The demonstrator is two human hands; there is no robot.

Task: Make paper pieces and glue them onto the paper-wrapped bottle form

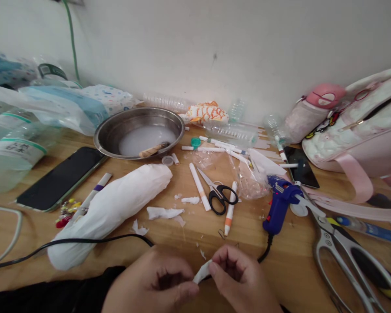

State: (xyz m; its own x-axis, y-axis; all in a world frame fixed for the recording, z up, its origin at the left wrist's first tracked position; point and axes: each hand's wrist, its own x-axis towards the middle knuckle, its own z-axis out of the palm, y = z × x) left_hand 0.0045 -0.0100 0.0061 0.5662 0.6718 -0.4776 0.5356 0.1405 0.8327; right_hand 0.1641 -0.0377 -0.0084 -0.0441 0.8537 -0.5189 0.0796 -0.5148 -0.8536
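At the near table edge, my left hand and my right hand each pinch an end of a small white piece of paper, slightly twisted or folded. Beyond my left hand lies a long bulging form wrapped in white paper, with a black cord across its near end. Torn paper scraps are scattered in front of my hands. Past them rest black-handled scissors with open blades, between white markers. A blue glue gun lies right of these.
A metal bowl with cloudy liquid and a brush stands behind. On the left are a phone and plastic bottles. Large metal shears, a pink bag and a pink-lidded bottle are on the right. A wall closes the back.
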